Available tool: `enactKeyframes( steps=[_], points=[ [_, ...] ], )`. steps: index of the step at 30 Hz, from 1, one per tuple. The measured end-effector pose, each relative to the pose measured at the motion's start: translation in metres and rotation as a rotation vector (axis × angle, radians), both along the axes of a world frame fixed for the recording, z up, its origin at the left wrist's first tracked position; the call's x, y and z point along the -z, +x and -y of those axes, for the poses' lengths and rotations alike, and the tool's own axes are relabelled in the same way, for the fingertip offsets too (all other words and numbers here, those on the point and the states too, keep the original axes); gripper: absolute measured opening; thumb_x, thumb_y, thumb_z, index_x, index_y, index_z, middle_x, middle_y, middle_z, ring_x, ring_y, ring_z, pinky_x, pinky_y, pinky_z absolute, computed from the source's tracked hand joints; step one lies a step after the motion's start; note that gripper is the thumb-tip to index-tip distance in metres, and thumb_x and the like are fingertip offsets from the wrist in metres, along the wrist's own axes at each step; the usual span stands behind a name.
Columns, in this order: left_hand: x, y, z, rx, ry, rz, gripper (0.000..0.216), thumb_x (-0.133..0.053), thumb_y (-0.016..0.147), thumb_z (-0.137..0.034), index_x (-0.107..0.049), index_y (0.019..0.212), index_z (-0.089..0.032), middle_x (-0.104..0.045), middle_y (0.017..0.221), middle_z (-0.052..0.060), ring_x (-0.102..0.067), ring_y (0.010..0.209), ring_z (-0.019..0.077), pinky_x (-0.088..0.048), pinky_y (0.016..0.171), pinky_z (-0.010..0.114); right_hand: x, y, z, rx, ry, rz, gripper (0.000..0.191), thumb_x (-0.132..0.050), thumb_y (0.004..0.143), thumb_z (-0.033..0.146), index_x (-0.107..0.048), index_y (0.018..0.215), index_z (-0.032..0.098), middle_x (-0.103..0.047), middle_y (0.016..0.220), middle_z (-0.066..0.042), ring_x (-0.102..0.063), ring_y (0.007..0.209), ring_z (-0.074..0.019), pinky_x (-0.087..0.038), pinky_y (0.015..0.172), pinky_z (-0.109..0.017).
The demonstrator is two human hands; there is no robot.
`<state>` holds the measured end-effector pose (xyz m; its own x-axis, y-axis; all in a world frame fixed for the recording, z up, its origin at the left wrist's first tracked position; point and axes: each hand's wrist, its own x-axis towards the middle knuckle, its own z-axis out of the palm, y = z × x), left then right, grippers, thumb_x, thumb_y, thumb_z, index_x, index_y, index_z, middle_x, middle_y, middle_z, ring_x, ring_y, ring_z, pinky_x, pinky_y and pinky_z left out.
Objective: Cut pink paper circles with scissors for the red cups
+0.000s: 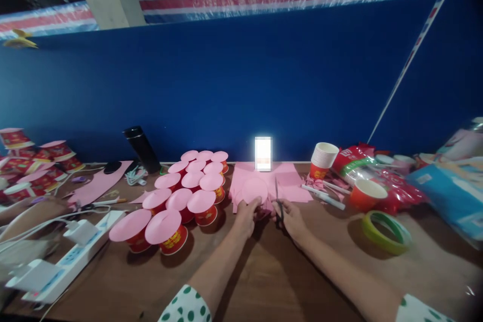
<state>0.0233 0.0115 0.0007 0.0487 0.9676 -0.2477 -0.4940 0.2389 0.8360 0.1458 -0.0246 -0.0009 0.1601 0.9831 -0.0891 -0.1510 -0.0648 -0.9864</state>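
Observation:
Pinched in my left hand point(247, 217) is a round pink paper disc point(255, 190), tilted up in front of me. My right hand point(291, 216) is closed around the handles of a pair of scissors point(276, 192), whose blades point away from me just right of the disc. Behind both hands lie sheets of pink paper point(289, 181) on the table. To the left stand several upturned red paper cups point(174, 241), each topped by a pink disc point(163, 226).
A bright phone screen point(263, 153) stands at the back. Rightward are stacked cups point(323, 158), markers point(322, 197), a single cup point(368, 195), a tape roll point(387, 232) and a red bag point(354, 161). Leftward are a power strip point(75, 256), a black bottle point(142, 150) and another person's arm point(28, 216).

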Motion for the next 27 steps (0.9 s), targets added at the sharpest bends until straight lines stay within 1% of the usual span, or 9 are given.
enactKeyframes(
  steps=[2, 4, 7, 10, 15, 18, 21, 24, 27],
  points=[
    [0.002, -0.002, 0.001, 0.008, 0.043, 0.079, 0.031, -0.078, 0.053, -0.030, -0.057, 0.066, -0.012, -0.056, 0.055, -0.002, -0.052, 0.048, 0.0075, -0.044, 0.048, 0.019, 0.000, 0.000, 0.000, 0.056, 0.006, -0.018, 0.045, -0.066, 0.063, 0.051, -0.057, 0.089, 0.016, -0.057, 0.054, 0.003, -0.047, 0.037, -0.0074, -0.030, 0.032, -0.016],
    [0.004, -0.003, 0.003, 0.062, 0.090, 0.117, 0.030, -0.078, 0.054, -0.029, -0.057, 0.064, -0.011, -0.056, 0.054, -0.001, -0.052, 0.048, 0.0076, -0.044, 0.048, 0.020, 0.002, -0.001, 0.001, 0.098, 0.025, -0.025, 0.046, -0.066, 0.063, 0.052, -0.057, 0.090, 0.016, -0.057, 0.056, 0.003, -0.049, 0.039, -0.0084, -0.030, 0.032, -0.016],
    [0.004, -0.003, 0.006, 0.130, 0.133, 0.114, 0.028, -0.077, 0.057, -0.029, -0.058, 0.065, -0.009, -0.056, 0.054, 0.000, -0.051, 0.048, 0.0073, -0.043, 0.048, 0.019, 0.005, -0.001, 0.003, 0.101, 0.062, -0.026, 0.047, -0.064, 0.065, 0.053, -0.056, 0.095, 0.017, -0.058, 0.061, 0.001, -0.053, 0.044, -0.0098, -0.032, 0.033, -0.016],
    [0.000, -0.002, 0.006, 0.128, 0.140, 0.108, 0.029, -0.077, 0.056, -0.028, -0.059, 0.069, -0.009, -0.057, 0.057, -0.001, -0.050, 0.049, 0.0061, -0.042, 0.049, 0.018, 0.008, 0.000, 0.004, 0.082, 0.078, -0.021, 0.048, -0.063, 0.067, 0.053, -0.055, 0.099, 0.017, -0.057, 0.062, 0.001, -0.054, 0.046, -0.0105, -0.032, 0.034, -0.015],
    [-0.002, -0.005, 0.001, 0.053, 0.128, -0.012, 0.032, -0.077, 0.055, -0.033, -0.056, 0.065, -0.011, -0.052, 0.049, -0.003, -0.046, 0.043, 0.0057, -0.035, 0.041, 0.017, 0.010, 0.000, 0.004, 0.060, 0.082, -0.004, 0.048, -0.063, 0.067, 0.053, -0.056, 0.098, 0.017, -0.055, 0.059, 0.002, -0.051, 0.046, -0.0099, -0.031, 0.035, -0.016],
    [0.001, -0.006, -0.006, 0.004, 0.129, -0.080, 0.034, -0.075, 0.056, -0.038, -0.056, 0.066, -0.012, -0.051, 0.048, -0.003, -0.045, 0.042, 0.0063, -0.031, 0.038, 0.017, 0.010, -0.001, 0.005, -0.027, 0.127, 0.016, 0.047, -0.066, 0.067, 0.049, -0.058, 0.100, 0.018, -0.054, 0.060, 0.002, -0.049, 0.048, -0.0091, -0.035, 0.040, -0.018],
    [0.003, -0.007, -0.011, -0.059, 0.120, -0.111, 0.036, -0.075, 0.055, -0.041, -0.056, 0.066, -0.012, -0.051, 0.048, -0.003, -0.045, 0.041, 0.0064, -0.031, 0.038, 0.017, 0.009, -0.003, 0.007, -0.121, 0.174, 0.081, 0.043, -0.068, 0.068, 0.043, -0.059, 0.102, 0.018, -0.052, 0.061, 0.003, -0.047, 0.051, -0.0086, -0.038, 0.045, -0.019],
    [0.003, -0.008, -0.014, -0.128, 0.094, -0.129, 0.037, -0.075, 0.053, -0.041, -0.056, 0.065, -0.012, -0.052, 0.048, -0.003, -0.044, 0.040, 0.0062, -0.032, 0.038, 0.018, 0.006, -0.003, 0.009, -0.192, 0.160, 0.138, 0.040, -0.065, 0.071, 0.041, -0.059, 0.103, 0.017, -0.049, 0.060, 0.003, -0.044, 0.050, -0.0081, -0.034, 0.043, -0.018],
    [0.005, -0.011, -0.015, -0.177, 0.101, -0.124, 0.037, -0.076, 0.052, -0.041, -0.058, 0.065, -0.011, -0.054, 0.050, -0.002, -0.046, 0.042, 0.0065, -0.034, 0.041, 0.018, 0.003, -0.004, 0.012, -0.234, 0.155, 0.185, 0.037, -0.064, 0.073, 0.040, -0.060, 0.100, 0.016, -0.049, 0.060, 0.003, -0.043, 0.051, -0.0086, -0.035, 0.044, -0.019]
  ],
)
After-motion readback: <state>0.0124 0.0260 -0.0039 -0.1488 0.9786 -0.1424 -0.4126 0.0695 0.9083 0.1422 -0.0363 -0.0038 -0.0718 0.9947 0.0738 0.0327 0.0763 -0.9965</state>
